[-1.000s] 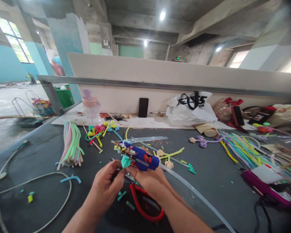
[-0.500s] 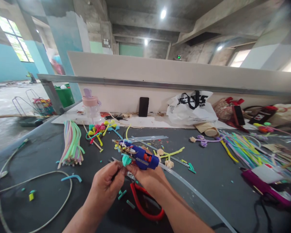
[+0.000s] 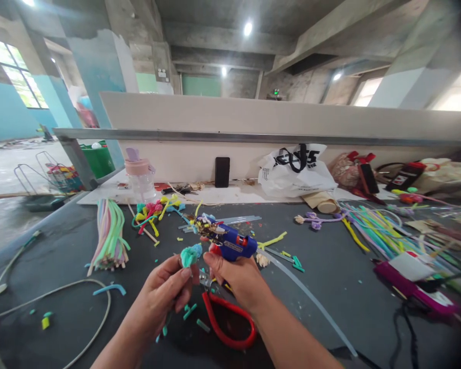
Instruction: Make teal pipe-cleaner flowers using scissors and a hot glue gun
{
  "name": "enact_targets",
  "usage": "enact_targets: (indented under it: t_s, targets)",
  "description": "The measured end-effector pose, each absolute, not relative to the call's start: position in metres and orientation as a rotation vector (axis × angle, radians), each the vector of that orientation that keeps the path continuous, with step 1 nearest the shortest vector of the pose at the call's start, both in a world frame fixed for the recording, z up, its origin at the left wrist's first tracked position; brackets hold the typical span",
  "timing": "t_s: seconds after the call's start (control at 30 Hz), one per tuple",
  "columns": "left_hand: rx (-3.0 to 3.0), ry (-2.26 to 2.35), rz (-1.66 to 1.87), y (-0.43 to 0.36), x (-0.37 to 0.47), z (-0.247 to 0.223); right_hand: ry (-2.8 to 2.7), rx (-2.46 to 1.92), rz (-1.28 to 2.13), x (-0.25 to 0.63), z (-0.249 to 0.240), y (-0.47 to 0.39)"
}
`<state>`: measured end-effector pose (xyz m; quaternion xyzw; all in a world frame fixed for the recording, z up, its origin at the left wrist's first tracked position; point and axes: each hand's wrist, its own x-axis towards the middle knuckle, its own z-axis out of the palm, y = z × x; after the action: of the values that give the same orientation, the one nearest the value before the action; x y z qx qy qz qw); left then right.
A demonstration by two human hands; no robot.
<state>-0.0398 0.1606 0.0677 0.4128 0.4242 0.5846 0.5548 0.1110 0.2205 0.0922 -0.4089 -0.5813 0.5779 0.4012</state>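
Between the thumb and fingers of my left hand (image 3: 168,287) is a small teal flower (image 3: 188,257), with a blue bit beside it. My right hand (image 3: 240,279) grips a blue hot glue gun (image 3: 234,243) whose nozzle end is crusted with glue and coloured scraps. The nozzle points left, above and apart from the flower. A long clear glue stick (image 3: 311,302) trails out of the gun's back. Below my hands, red-handled scissors (image 3: 249,333) lie on the dark table, their blades partly hidden by my fingers.
A bundle of pastel stems (image 3: 108,236) lies at left near a looping grey cable (image 3: 107,302). Behind are colourful flower pieces (image 3: 153,210), a bottle (image 3: 138,179), a phone (image 3: 222,172) and a white bag (image 3: 295,171). More stems (image 3: 372,230) and a purple device (image 3: 411,287) lie right.
My hands have moved apart. The glue gun has shifted right, away from the teal flower, and my left hand has drawn the flower slightly left, showing more of it. The view has shifted slightly.
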Motion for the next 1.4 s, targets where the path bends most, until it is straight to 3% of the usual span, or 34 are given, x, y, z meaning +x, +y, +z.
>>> enact_targets:
  t_s: [0.2, 0.43, 0.87, 1.4]
  targets:
    - [0.858, 0.901, 1.261, 0.158, -0.037, 0.071, -1.439, -0.708, 1.694, 0.113, 0.097, 0.221]
    - [0.878, 0.845, 1.166, 0.158, -0.037, 0.08, -1.423, -0.652, 1.789, 0.114, 0.101, 0.22]
    - [0.853, 0.93, 1.287, 0.164, -0.03, 0.097, -1.45, -0.887, 1.519, 0.115, 0.098, 0.225]
    - [0.767, 0.922, 1.254, 0.172, -0.04, 0.083, -1.531, -1.076, 1.454, 0.108, 0.092, 0.224]
